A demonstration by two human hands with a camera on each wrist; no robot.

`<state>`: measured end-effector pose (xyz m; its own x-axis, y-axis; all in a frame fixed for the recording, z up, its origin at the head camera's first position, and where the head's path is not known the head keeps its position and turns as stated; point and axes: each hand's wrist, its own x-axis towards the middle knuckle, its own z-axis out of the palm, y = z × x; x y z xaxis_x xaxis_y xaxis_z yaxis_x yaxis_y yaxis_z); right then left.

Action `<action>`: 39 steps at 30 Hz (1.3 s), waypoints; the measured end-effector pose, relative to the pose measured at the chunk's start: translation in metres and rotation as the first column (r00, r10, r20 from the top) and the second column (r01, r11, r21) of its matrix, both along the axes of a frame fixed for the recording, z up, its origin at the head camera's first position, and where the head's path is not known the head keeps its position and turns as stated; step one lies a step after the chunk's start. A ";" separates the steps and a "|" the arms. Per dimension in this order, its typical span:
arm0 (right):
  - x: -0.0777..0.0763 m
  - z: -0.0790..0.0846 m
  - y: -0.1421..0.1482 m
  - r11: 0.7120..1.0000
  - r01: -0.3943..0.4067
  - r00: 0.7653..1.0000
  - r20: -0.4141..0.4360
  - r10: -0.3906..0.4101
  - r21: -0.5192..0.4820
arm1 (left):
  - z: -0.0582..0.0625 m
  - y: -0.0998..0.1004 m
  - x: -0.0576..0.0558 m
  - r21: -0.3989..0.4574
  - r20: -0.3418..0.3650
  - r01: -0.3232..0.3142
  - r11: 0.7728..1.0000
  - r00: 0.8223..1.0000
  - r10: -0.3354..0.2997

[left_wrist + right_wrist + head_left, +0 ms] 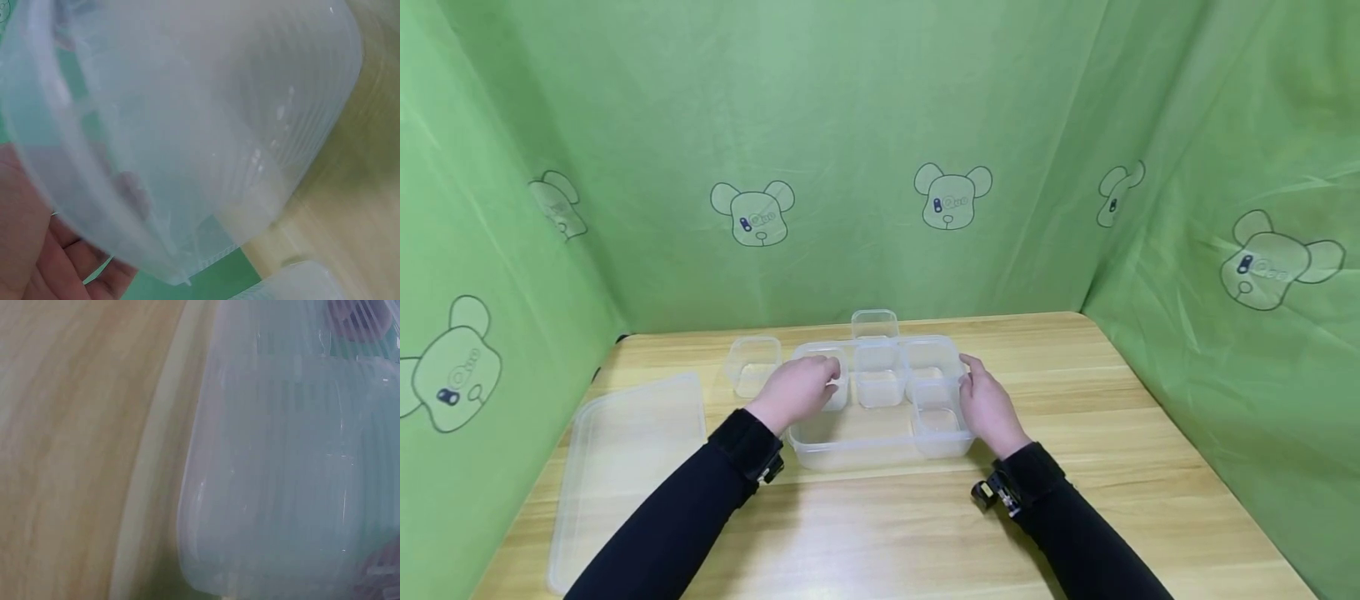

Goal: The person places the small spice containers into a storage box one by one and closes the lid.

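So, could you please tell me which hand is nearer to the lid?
Left. The left hand is right of the lid, over the left side of the big box; the right hand is farther, at the box's right edge.

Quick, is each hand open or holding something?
Left hand: holding a small clear box.
Right hand: at the large clear container's right side; whether it grips cannot be told.

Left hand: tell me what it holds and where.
The left hand is over the small container in the large box, rear left; any grip cannot be told.
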<state>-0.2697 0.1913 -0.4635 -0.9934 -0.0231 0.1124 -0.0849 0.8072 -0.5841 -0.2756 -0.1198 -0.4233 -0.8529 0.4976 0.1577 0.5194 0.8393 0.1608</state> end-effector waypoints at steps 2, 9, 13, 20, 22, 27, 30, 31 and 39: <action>0.000 0.001 0.000 1.000 0.001 1.000 0.002 -0.001 -0.003 | 0.004 -0.001 0.002 0.001 -0.004 0.011 1.000 1.000 -0.011; 0.001 0.002 -0.001 1.000 -0.004 1.000 0.011 0.004 -0.007 | 0.017 -0.010 0.006 0.018 0.003 0.008 1.000 1.000 -0.008; 0.000 0.001 0.001 1.000 0.000 1.000 0.010 0.000 -0.007 | 0.022 -0.019 0.005 0.027 -0.016 -0.001 1.000 1.000 0.001; 0.000 0.000 0.003 1.000 -0.003 1.000 -0.003 0.003 -0.015 | 0.030 -0.040 0.003 0.066 -0.089 -0.043 0.997 0.995 0.049; 0.000 0.000 0.002 1.000 -0.003 1.000 -0.002 0.003 -0.016 | 0.030 -0.046 0.002 0.074 -0.103 -0.056 0.996 0.993 0.064; 0.001 0.001 0.001 1.000 -0.009 1.000 -0.004 0.008 -0.017 | 0.025 -0.061 0.000 0.090 -0.141 -0.078 0.993 0.986 0.091; 0.001 0.001 0.000 1.000 -0.012 1.000 -0.002 0.012 -0.019 | 0.019 -0.070 0.000 0.095 -0.130 -0.110 0.989 0.984 0.122; 0.001 0.001 0.000 1.000 -0.011 1.000 -0.001 0.011 -0.019 | 0.017 -0.073 0.000 0.094 -0.123 -0.121 0.988 0.984 0.132; -0.001 -0.001 0.001 1.000 -0.004 1.000 0.005 0.004 -0.026 | 0.001 -0.088 0.000 0.105 -0.091 -0.157 0.982 0.982 0.167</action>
